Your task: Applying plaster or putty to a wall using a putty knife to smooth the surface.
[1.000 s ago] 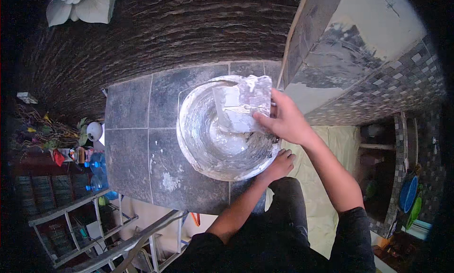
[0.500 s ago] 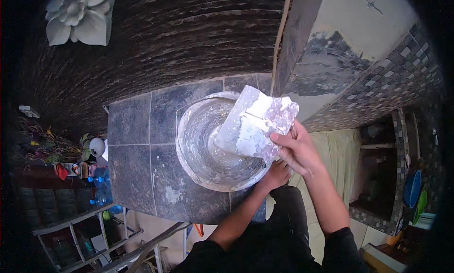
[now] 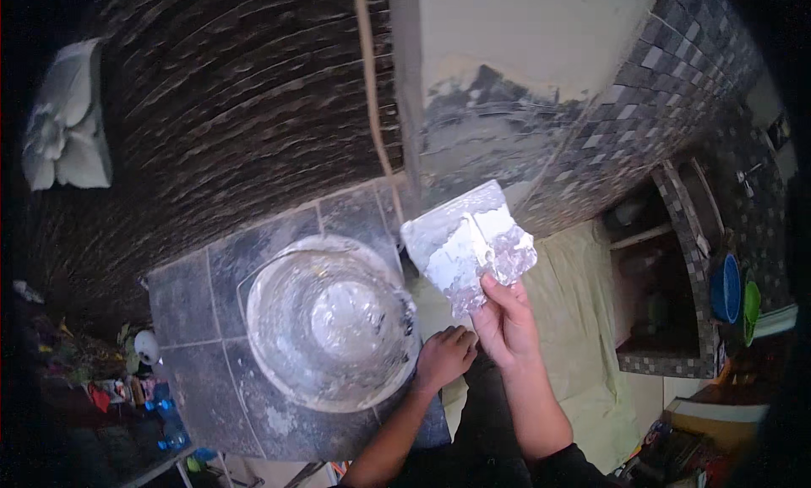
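Note:
My right hand (image 3: 507,319) is closed on a flat, wide putty scraper (image 3: 473,239) smeared with white paste, its thumb pressed on the near end. The blade is raised to the right of the bucket, clear of its rim. A round bucket (image 3: 269,353), coated inside with pale residue and with a bright wet patch at the bottom, stands on a dark tiled ledge (image 3: 182,310). Close beside the bucket's right rim is my left hand (image 3: 446,357), back up and fingers curled. Its palm side is hidden, so I cannot tell what it holds.
Ahead rises a dark ridged wall (image 3: 245,108) with a white flower relief (image 3: 68,125). A partly coated wall patch (image 3: 498,91) adjoins mosaic tiles. Pale sheeting (image 3: 566,310) covers the floor at right, before a tiled counter. Blue bottles (image 3: 169,425) stand at lower left.
My right hand has brought the scraper out from over the bucket to its right side. My left hand stays near the rim. The whole view has swung to the right.

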`<action>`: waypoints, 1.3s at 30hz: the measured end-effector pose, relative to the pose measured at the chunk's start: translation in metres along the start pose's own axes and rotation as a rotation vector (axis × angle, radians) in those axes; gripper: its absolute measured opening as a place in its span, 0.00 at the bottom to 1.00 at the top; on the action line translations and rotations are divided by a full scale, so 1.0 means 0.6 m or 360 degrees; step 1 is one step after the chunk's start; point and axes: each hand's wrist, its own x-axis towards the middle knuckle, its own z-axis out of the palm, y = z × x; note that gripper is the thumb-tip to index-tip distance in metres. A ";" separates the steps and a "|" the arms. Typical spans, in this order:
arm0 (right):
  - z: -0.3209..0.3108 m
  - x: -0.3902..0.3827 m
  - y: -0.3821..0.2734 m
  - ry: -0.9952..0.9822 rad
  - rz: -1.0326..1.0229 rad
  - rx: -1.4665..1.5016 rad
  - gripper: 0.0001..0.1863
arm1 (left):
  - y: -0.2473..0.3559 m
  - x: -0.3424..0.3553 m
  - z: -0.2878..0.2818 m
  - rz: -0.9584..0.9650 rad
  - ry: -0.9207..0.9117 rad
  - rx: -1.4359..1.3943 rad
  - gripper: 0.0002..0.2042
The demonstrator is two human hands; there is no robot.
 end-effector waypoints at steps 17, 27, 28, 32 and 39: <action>-0.098 0.113 0.084 0.0181 -0.0239 0.0204 0.24 | -0.012 -0.007 -0.018 -0.0243 0.0299 -0.0572 0.09; -0.136 0.112 0.094 0.0115 -0.0564 0.0070 0.21 | 0.003 -0.009 -0.028 -0.0352 0.0547 -0.0852 0.09; -0.142 0.109 0.091 0.0142 -0.0593 0.0078 0.23 | 0.016 0.003 -0.043 -0.0364 0.0606 -0.0926 0.08; -0.161 0.109 0.104 0.0121 -0.0588 0.0116 0.22 | 0.060 0.064 -0.099 -0.0282 0.0683 -0.0915 0.16; -0.192 0.119 0.104 0.0165 -0.1219 -0.0946 0.19 | 0.108 0.122 -0.110 -0.0375 0.0543 -0.1146 0.44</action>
